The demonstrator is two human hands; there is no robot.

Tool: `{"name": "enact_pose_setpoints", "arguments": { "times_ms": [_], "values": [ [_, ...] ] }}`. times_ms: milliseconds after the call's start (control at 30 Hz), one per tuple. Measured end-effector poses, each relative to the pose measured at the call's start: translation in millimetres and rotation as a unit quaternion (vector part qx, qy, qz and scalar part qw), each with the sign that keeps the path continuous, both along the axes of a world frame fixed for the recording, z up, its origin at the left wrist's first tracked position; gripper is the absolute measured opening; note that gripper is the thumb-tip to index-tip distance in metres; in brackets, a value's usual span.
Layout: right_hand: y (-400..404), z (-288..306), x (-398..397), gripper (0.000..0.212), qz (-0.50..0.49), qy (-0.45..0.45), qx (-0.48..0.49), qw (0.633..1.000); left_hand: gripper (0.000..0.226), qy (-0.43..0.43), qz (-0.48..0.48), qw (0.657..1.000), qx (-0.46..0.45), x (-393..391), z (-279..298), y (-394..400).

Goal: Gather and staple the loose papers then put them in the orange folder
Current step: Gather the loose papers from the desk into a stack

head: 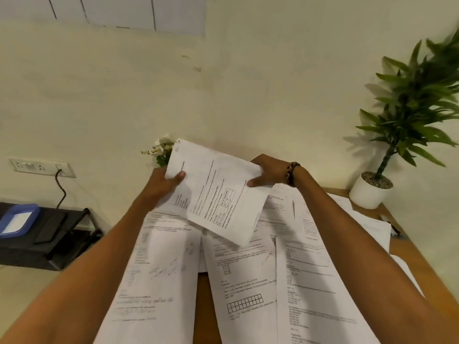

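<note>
Both hands hold up a small sheaf of printed papers above the wooden table. My left hand grips its left edge with the thumb on top. My right hand, with a beaded bracelet at the wrist, grips its right edge. Several loose printed sheets lie spread over the table below, overlapping one another. No orange folder or stapler shows in view.
A potted green plant in a white pot stands at the table's far right corner. A small flower bunch sits behind the held papers by the wall. A pen lies near the right edge. A black shelf with a blue tray stands at left.
</note>
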State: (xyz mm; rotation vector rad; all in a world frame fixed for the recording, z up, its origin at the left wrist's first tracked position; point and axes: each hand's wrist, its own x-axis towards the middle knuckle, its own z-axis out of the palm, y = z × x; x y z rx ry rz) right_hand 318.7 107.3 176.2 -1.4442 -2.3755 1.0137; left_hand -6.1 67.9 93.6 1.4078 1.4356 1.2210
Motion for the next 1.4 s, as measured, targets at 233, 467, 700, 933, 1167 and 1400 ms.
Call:
{"name": "enact_pose_setpoints", "arguments": {
  "times_ms": [233,467,700,933,1167,1400],
  "values": [
    [-38.5,-42.1,29.8,0.048,0.04,0.05,-0.153,0.986,0.027,0.133,-0.106,0.985,-0.033,11.6,19.5,10.5],
    [-74.0,-113.9,29.1,0.032,-0.094,0.124,-0.08,0.984,0.073,0.333,-0.249,0.904,-0.101,64.0,-37.3,-0.5],
    [-104.4,-180.3,12.6,0.061,-0.195,0.082,0.091,0.973,0.078,0.455,-0.284,0.839,-0.093,122.9,-55.8,-8.3],
    [-120.9,-188.3,25.7,0.058,-0.149,-0.111,0.228,0.956,0.054,0.488,-0.283,0.825,-0.035,149.9,-79.4,-16.9],
    [-135.0,-217.4,45.1,0.093,-0.151,-0.169,0.185,0.956,0.05,0.511,-0.268,0.817,-0.001,153.4,-94.0,-14.5],
    [-116.8,-194.2,68.7,0.055,-0.254,-0.059,0.191,0.946,0.055,0.525,-0.325,0.786,0.039,165.3,-80.0,-8.9]
  ]
}}
